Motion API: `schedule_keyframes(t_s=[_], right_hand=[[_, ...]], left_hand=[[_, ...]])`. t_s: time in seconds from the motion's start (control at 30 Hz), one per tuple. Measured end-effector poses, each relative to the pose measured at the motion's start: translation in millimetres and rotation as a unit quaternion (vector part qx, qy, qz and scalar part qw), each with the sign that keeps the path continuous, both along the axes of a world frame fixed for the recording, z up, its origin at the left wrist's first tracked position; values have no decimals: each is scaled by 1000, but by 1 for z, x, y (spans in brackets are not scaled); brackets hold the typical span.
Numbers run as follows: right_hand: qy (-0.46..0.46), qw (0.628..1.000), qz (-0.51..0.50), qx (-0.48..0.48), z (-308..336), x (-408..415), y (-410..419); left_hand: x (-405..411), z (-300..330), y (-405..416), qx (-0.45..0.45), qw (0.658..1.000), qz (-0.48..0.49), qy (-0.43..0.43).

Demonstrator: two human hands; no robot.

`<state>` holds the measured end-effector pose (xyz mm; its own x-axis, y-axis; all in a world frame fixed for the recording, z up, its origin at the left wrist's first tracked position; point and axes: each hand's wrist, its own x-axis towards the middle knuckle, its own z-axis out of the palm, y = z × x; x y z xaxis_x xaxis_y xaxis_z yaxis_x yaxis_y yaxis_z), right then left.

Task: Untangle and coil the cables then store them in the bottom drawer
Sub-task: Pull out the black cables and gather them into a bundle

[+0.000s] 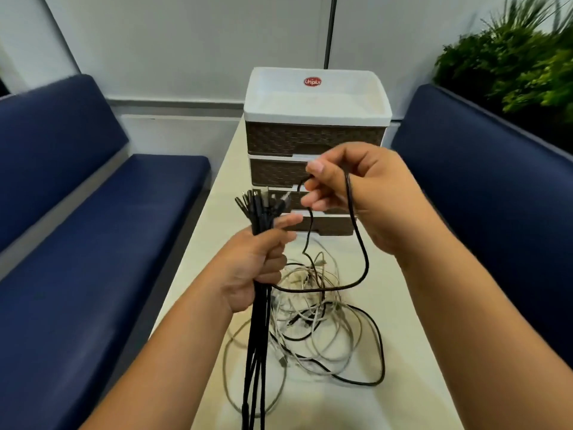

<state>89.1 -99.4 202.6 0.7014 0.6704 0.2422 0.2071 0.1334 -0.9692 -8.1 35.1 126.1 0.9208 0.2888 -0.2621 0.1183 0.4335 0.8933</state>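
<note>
Nearest the camera, at six o'clock, black cable tails hang straight down off the table [403,305] edge. Up from there, the left hand [254,268] has its fingers wrapped tight round a bundle of black cables [259,321], plug ends fanning out above the fist at about eleven o'clock. Just past it, at the centre, the tangle of white and black cables [313,308] lies loose on the tabletop, not yet sorted. At one o'clock the right hand [356,193] pinches a single black cable [361,243] between thumb and fingertips, the rest looping down and back into the heap. Farthest off, at twelve, stands the drawer unit [316,141]; its bottom drawer [322,226] looks slightly open, partly hidden by the hands.

The risk, to my eye: that loop runs into the tangle, so a hard pull could cinch a knot or drag the heap off the table.
</note>
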Motion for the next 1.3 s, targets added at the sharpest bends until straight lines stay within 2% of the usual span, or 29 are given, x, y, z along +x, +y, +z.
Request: schedule_keyframes(t_s=[0.17, 0.27, 0.3, 0.37, 0.43, 0.5, 0.67, 0.73, 0.9, 1.03, 1.07, 1.17, 1.3], right_hand=[[-30, 992, 35, 121, 16, -8, 0], [35, 987, 64, 142, -6, 5, -6], [58, 989, 62, 119, -19, 10, -8], [67, 997, 49, -4, -57, 17, -7], [18, 983, 72, -167, -100, 17, -2], [-68, 959, 80, -265, -136, 13, 3], [-251, 897, -3, -363, -160, 26, 12], [-265, 886, -26, -381, -151, 30, 13], [-153, 951, -90, -252, -115, 29, 13], [-295, 910, -96, -276, -78, 23, 18], [-290, 918, -83, -257, -69, 20, 19], [-181, 971, -61, -143, -45, 11, 26], [-91, 995, -43, -14, -17, 8, 34]], left_hand=[[11, -1, -15, 64, 997, -33, -31], [14, 7, -12, 49, 997, -18, -60], [15, 11, -10, 39, 997, -17, -69], [17, 18, -7, 10, 995, -27, -93], [17, 25, -4, -12, 992, -42, -116], [16, 31, -2, -26, 989, -51, -133], [11, 38, 9, -42, 987, -35, -151], [7, 37, 16, -49, 986, -14, -156], [0, 32, 30, -33, 986, 46, -154], [2, 18, 31, -8, 992, 87, -90], [3, 14, 31, -2, 993, 88, -73], [9, -1, 28, 15, 998, 63, -10], [15, -18, 17, 11, 999, 18, 40]])
